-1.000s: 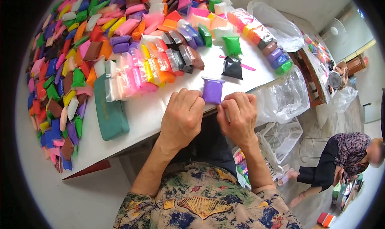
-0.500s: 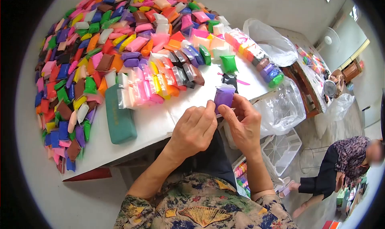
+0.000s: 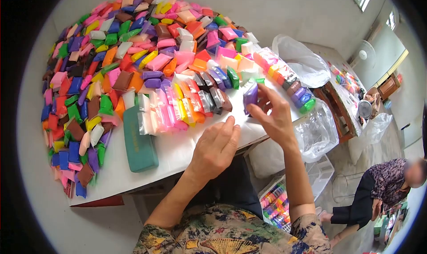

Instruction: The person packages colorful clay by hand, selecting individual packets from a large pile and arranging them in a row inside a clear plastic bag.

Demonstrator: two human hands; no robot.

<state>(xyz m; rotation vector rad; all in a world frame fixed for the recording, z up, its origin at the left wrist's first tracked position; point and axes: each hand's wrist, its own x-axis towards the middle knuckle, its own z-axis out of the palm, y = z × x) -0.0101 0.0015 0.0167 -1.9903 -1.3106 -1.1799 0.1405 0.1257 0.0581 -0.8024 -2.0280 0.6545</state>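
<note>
A purple packet [image 3: 250,97] in clear wrap is held upright between the thumb and fingers of my right hand [image 3: 276,116], over the white table. My left hand [image 3: 215,148] hovers at the table's front edge, its fingers bent and pressed together, with nothing visible in them. Left of the purple packet lie rows of wrapped packets [image 3: 187,103] in pink, yellow, orange, red, black and brown. A green packet [image 3: 259,81] shows partly behind my right hand. The green case [image 3: 140,140] lies beside the rows.
A big heap of coloured packets [image 3: 111,67] covers the table's left and back. Another packet row [image 3: 289,82] and plastic bags [image 3: 302,60] are at the right. Below stands a white basket [image 3: 275,203] of coloured packets. A seated person [image 3: 387,182] is at the far right.
My left hand has come away from the purple packet. My right hand has carried it slightly up and to the right. The view has shifted a little.
</note>
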